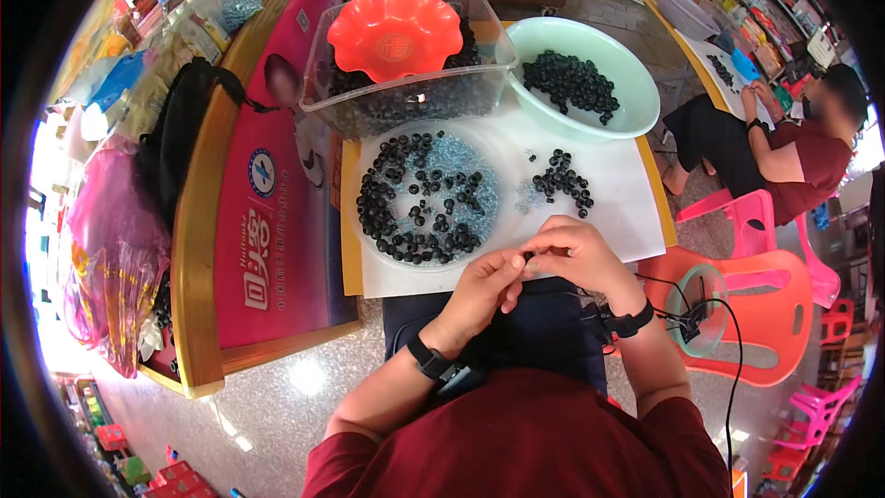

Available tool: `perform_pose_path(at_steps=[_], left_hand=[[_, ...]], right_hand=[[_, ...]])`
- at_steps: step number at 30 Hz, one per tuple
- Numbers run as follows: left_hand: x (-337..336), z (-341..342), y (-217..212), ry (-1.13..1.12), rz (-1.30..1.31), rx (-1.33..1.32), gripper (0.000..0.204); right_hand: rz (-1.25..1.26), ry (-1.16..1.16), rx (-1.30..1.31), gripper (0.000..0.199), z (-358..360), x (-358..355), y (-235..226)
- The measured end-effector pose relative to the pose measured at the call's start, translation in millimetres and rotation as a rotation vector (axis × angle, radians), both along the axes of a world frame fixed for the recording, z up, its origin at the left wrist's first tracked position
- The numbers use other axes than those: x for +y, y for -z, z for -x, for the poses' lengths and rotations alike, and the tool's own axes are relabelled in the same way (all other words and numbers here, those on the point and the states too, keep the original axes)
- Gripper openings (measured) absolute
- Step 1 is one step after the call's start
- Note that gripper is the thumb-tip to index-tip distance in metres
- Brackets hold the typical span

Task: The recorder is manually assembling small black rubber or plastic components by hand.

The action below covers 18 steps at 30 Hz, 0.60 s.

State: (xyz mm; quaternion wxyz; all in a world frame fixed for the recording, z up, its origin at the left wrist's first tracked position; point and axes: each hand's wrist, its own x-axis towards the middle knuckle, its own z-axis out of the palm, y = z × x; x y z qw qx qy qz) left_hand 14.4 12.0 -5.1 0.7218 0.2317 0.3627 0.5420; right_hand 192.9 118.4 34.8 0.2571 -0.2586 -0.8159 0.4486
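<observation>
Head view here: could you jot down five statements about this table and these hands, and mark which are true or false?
1. The round clear tray holds both black beads and light blue beads. True.
2. The pale green basin holds only light blue beads. False: the beads in it are black.
3. The red wavy-edged dish stands at the clear rectangular bin, over its dark contents. True.
4. The left hand and right hand are held wide apart. False: their fingertips meet at a small dark piece.
5. Both wrists are bare. False: each wears a black band.
</observation>
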Motion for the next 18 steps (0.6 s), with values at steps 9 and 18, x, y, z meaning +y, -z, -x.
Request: perform_pose_path(at_steps=[9, 18], left_hand=[[1, 4, 1, 0.061, 0.037, -0.129, 0.026], [1, 1, 3, 0.075, 0.012, -0.059, 0.026]], right_hand=[[-0.219, 0.077, -0.149, 0.013, 15, 31, -5], [-0.479, 0.217, -0.421, 0.014, 53, 60, 12]])
